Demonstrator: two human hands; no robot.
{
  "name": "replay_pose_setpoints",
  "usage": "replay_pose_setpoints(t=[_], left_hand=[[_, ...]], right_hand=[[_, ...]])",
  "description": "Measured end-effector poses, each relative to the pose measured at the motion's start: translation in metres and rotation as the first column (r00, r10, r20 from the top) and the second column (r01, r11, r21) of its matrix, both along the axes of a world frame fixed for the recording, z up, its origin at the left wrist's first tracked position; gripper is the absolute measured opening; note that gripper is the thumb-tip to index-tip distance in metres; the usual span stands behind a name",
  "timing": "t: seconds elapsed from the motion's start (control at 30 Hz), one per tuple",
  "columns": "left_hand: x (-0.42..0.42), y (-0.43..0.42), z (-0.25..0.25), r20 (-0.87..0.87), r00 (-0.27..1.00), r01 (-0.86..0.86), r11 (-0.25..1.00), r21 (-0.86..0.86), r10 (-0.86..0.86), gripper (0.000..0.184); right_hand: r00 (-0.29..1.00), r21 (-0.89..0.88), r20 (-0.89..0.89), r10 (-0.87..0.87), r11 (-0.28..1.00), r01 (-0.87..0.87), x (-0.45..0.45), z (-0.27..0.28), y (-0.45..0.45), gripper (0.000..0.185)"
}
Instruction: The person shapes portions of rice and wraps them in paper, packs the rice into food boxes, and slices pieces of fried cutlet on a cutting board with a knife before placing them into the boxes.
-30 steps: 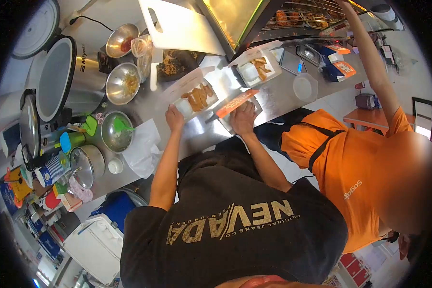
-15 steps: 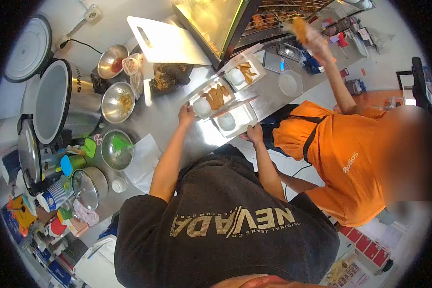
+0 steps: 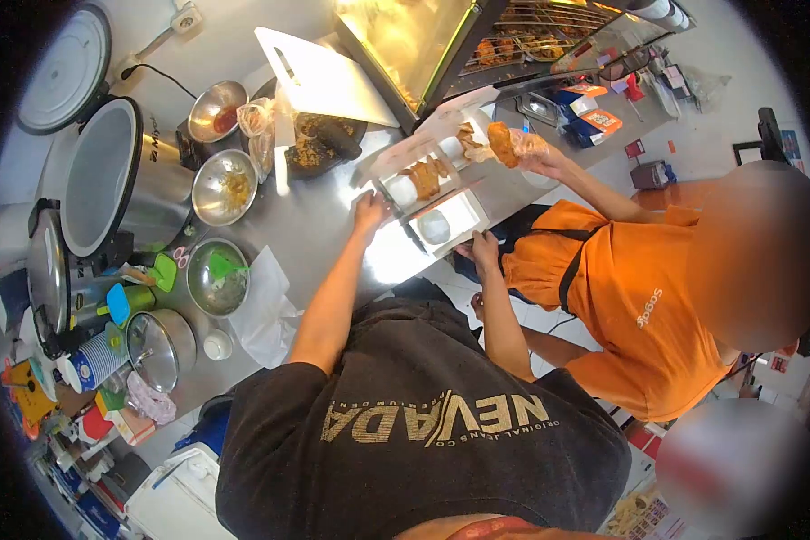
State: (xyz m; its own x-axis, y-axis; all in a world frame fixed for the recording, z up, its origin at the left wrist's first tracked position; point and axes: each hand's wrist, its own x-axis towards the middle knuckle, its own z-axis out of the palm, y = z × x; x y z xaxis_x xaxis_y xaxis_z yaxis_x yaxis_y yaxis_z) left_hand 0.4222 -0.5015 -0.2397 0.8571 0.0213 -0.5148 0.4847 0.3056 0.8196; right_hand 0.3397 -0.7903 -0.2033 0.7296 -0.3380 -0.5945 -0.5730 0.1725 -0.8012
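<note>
At the left edge of the middle paper food box [image 3: 401,214], my left hand [image 3: 370,214] has its fingers closed on the cardboard. That box holds white rice [image 3: 399,191] and brown fried pieces [image 3: 425,178]. My right hand [image 3: 481,248] grips the lower right corner of the nearest paper food box [image 3: 463,209], in which only a mound of rice [image 3: 434,227] shows. Beyond stands a third box with rice [image 3: 454,149] and fried pieces. Above it a co-worker's hand [image 3: 538,156], in a clear glove, holds a piece of fried chicken [image 3: 503,145].
A stone mortar [image 3: 319,148] with brown paste sits behind, partly under a white cutting board [image 3: 319,79]. Steel bowls [image 3: 224,187], a rice cooker [image 3: 139,193] and a lidded pot [image 3: 160,349] line the left. The lit display cabinet [image 3: 405,45] stands at the back; a co-worker in orange [image 3: 603,297] is at right.
The co-worker's gloved hand has come down from the cabinet with the chicken to the far box. My hands stay at the boxes; the view has shifted slightly.
</note>
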Motion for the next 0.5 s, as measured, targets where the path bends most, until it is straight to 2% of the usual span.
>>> replay_pose_setpoints(t=[0.07, 0.1, 0.13, 0.17, 0.2, 0.23, 0.3, 0.33, 0.4, 0.5], left_hand=[[-0.006, 0.019, 0.012, -0.023, 0.994, 0.104, 0.991, -0.088, -0.106, 0.046], [-0.016, 0.030, 0.046, -0.063, 0.995, 0.078, 0.997, -0.008, -0.079, 0.044], [-0.009, 0.046, 0.076, 0.030, 1.000, -0.014, 0.974, 0.224, 0.007, 0.040], [-0.004, 0.060, 0.107, 0.134, 0.988, -0.125, 0.892, 0.433, 0.073, 0.038], [0.017, 0.071, 0.149, 0.349, 0.898, -0.419, 0.763, 0.491, 0.268, 0.040], [0.054, 0.097, 0.161, 0.413, 0.839, -0.517, 0.755, 0.403, 0.354, 0.042], [0.111, 0.124, 0.236, 0.401, 0.843, -0.485, 0.830, 0.276, 0.359, 0.041], [0.140, 0.138, 0.273, 0.391, 0.846, -0.465, 0.859, 0.211, 0.362, 0.041], [0.224, 0.185, 0.199, 0.306, 0.939, -0.227, 0.952, 0.206, 0.158, 0.039], [0.211, 0.196, 0.215, 0.252, 0.967, -0.106, 0.861, 0.497, -0.027, 0.038]], right_hand=[[0.999, 0.090, 0.023, -0.027, 0.996, 0.024, 0.001, -0.012, -0.008, 0.032], [0.999, 0.125, 0.040, -0.013, 0.992, 0.008, 0.000, 0.001, -0.007, 0.034], [0.998, 0.130, 0.066, -0.023, 0.991, 0.014, -0.002, -0.004, -0.014, 0.035], [0.997, 0.108, 0.022, -0.073, 0.992, 0.070, -0.004, 0.011, -0.013, 0.036], [0.992, 0.081, -0.021, -0.121, 0.989, 0.122, -0.005, 0.024, -0.013, 0.036], [0.990, 0.107, -0.041, -0.132, 0.985, 0.136, -0.006, 0.020, -0.017, 0.036], [0.983, 0.149, -0.103, -0.152, 0.975, 0.166, -0.019, 0.000, -0.033, 0.037], [0.986, 0.173, -0.130, -0.106, 0.977, 0.128, -0.020, 0.002, -0.032, 0.037], [0.982, 0.226, -0.190, -0.020, 0.972, 0.063, -0.028, 0.009, -0.026, 0.037], [0.973, 0.247, -0.197, 0.120, 0.967, -0.069, -0.035, 0.010, -0.019, 0.037]])
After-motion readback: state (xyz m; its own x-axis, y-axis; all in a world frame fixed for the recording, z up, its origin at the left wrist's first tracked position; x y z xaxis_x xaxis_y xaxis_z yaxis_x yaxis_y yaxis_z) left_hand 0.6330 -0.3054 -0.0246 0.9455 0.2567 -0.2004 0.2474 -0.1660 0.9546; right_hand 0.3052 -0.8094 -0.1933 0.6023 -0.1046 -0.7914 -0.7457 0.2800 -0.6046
